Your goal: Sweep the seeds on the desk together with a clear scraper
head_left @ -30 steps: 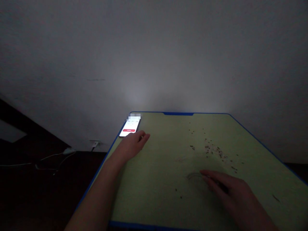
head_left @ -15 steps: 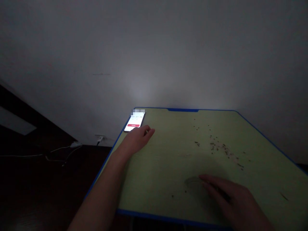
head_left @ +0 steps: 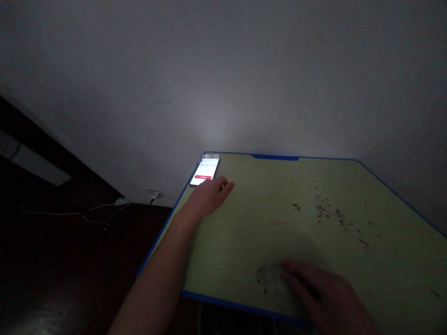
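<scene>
My left hand (head_left: 211, 197) rests on the light green tabletop (head_left: 244, 223), its fingers loosely curled with nothing visible in them. Just beyond it lies a phone (head_left: 205, 171) with a lit screen showing a timer and a red button. Low in the view, my right hand (head_left: 321, 291) pinches a faint, see-through, fan-shaped thing (head_left: 274, 274) between thumb and fingers. Blur and dim light hide its kind. A few dark crumbs (head_left: 264, 291) lie along its left edge, close to the table's near edge. More dark crumbs (head_left: 340, 218) are scattered farther back on the right.
Blue trim (head_left: 237, 303) borders the table, whose far side stands by a pale wall (head_left: 261, 83). On the left, a plug sits in a wall socket (head_left: 154, 194), and white cables (head_left: 101, 209) trail over the dark floor. A thin dark streak (head_left: 434, 291) marks the right side.
My right hand has moved left and toward the near edge with the see-through thing, and the crumbs beside it are nearer that edge. My left hand stays put. The camera view has shifted slightly.
</scene>
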The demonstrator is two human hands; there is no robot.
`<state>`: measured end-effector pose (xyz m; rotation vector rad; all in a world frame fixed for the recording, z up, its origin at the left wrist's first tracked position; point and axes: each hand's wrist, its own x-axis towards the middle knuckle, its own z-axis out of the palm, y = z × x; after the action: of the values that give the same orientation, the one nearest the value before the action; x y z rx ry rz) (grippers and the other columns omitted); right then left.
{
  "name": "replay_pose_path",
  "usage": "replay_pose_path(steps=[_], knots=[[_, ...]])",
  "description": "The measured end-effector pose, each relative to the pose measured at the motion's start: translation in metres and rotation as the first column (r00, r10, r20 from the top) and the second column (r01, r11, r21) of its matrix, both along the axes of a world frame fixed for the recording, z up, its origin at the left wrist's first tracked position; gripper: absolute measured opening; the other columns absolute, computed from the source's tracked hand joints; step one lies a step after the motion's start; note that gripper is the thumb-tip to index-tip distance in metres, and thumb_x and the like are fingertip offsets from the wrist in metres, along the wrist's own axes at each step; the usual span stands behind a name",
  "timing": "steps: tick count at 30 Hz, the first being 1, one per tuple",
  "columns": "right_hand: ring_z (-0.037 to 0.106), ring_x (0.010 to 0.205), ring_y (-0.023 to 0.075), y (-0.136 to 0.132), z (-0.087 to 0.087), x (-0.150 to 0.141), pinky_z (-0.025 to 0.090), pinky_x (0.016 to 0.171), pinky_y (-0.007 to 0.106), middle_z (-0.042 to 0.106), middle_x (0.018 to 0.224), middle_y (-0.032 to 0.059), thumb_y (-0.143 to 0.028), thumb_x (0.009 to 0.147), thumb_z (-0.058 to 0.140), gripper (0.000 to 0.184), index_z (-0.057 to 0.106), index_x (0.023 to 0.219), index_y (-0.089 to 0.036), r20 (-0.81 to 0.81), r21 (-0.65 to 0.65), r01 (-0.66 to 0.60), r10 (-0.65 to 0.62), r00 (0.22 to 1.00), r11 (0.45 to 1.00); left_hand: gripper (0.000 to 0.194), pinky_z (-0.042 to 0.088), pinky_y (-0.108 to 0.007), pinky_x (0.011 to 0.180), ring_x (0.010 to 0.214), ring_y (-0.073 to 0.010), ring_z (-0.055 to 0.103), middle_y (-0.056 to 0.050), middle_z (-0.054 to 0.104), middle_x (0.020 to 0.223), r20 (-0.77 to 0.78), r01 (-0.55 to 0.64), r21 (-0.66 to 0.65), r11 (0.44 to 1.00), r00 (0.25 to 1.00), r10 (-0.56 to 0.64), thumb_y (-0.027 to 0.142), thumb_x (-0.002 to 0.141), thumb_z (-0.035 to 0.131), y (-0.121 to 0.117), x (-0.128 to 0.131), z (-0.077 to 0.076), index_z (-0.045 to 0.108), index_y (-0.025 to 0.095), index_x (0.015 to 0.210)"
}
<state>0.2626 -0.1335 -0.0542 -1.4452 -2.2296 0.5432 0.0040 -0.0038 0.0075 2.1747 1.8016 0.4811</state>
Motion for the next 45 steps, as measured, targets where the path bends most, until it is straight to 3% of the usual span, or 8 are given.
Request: replay_pose_path(steps=[9,21,23,26,31,35,39,45], knots=[[0.071,0.080,0.0211,0.004,0.008,-0.025,0.058,0.074,0.032,0.074,0.095,0.0035,-0.027,0.086,0.047,0.029,0.072,0.099,-0.025,-0.074,-0.010,-0.105,0.105,0.992,0.994,0.041,0.029,-0.026,0.051,0.056,-0.0127,0.051,-0.001,0.057,0.061,0.015,0.015,0.023,1.000,1.000,-0.016,0.050,0.089,0.033,-0.002,-0.001,-0.001,0.056,0.019,0.076],[0.071,0.077,0.0189,-0.006,0.006,-0.032,0.058,0.068,0.027,0.075,0.091,0.0003,-0.022,0.085,0.048,0.029,0.071,0.100,-0.030,-0.089,-0.056,-0.287,0.282,0.955,0.956,0.041,0.029,-0.026,0.051,0.056,-0.0128,0.051,-0.001,0.057,0.059,0.026,0.009,0.020,1.000,1.000,-0.009,0.050,0.089,0.033,-0.002,0.000,-0.001,0.057,0.019,0.075],[0.071,0.076,0.0180,-0.004,0.012,-0.019,0.058,0.067,0.025,0.075,0.090,-0.0005,-0.024,0.086,0.048,0.027,0.071,0.098,-0.030,-0.084,-0.027,-0.241,0.238,0.968,0.970,0.042,0.030,-0.026,0.052,0.057,-0.0132,0.051,-0.001,0.057,0.060,0.018,0.012,0.026,1.000,1.000,-0.013,0.050,0.089,0.033,-0.002,0.000,-0.001,0.057,0.019,0.076],[0.071,0.076,0.0194,0.004,0.023,0.012,0.058,0.066,0.026,0.075,0.090,-0.0001,-0.033,0.087,0.047,0.026,0.071,0.094,-0.030,-0.054,0.034,-0.030,0.032,0.998,0.999,0.042,0.029,-0.026,0.052,0.056,-0.0137,0.051,-0.001,0.057,0.060,0.005,0.009,0.021,1.000,1.000,-0.010,0.050,0.089,0.032,0.000,-0.001,0.000,0.058,0.019,0.077],[0.070,0.071,0.0222,0.036,0.040,0.064,0.054,0.057,0.029,0.075,0.085,0.0044,-0.044,0.084,0.049,0.027,0.066,0.092,-0.025,-0.009,0.068,0.231,-0.231,0.973,0.971,0.041,0.029,-0.026,0.052,0.055,-0.0138,0.051,0.000,0.057,0.058,0.021,0.009,-0.006,1.000,1.000,-0.009,0.052,0.087,0.034,0.002,-0.001,0.000,0.057,0.020,0.078],[0.067,0.061,0.0195,0.068,0.047,0.077,0.050,0.055,0.029,0.073,0.074,0.0046,-0.041,0.086,0.046,0.029,0.062,0.098,-0.020,-0.010,0.042,0.248,-0.248,0.969,0.968,0.040,0.030,-0.026,0.051,0.054,-0.0139,0.051,0.000,0.057,0.058,0.024,0.005,-0.017,1.000,1.000,-0.005,0.052,0.086,0.035,0.003,-0.001,0.002,0.057,0.020,0.076],[0.064,0.053,0.0167,0.090,0.053,0.066,0.047,0.051,0.028,0.073,0.079,0.0045,-0.034,0.087,0.043,0.032,0.063,0.107,-0.019,0.078,0.032,0.185,-0.187,0.979,0.982,0.039,0.030,-0.025,0.051,0.055,-0.0143,0.052,-0.001,0.058,0.059,0.012,0.000,-0.021,1.000,1.000,0.000,0.052,0.086,0.035,0.003,-0.002,0.002,0.056,0.020,0.076],[0.066,0.066,0.0209,0.116,0.070,0.029,0.044,0.058,0.030,0.073,0.077,0.0039,-0.029,0.085,0.048,0.026,0.071,0.098,-0.025,0.355,0.291,0.066,-0.171,0.919,0.954,0.041,0.031,-0.026,0.053,0.058,-0.0150,0.054,-0.002,0.060,0.063,-0.005,0.003,-0.017,1.000,1.000,-0.004,0.052,0.087,0.033,0.004,-0.004,0.001,0.057,0.020,0.079]])
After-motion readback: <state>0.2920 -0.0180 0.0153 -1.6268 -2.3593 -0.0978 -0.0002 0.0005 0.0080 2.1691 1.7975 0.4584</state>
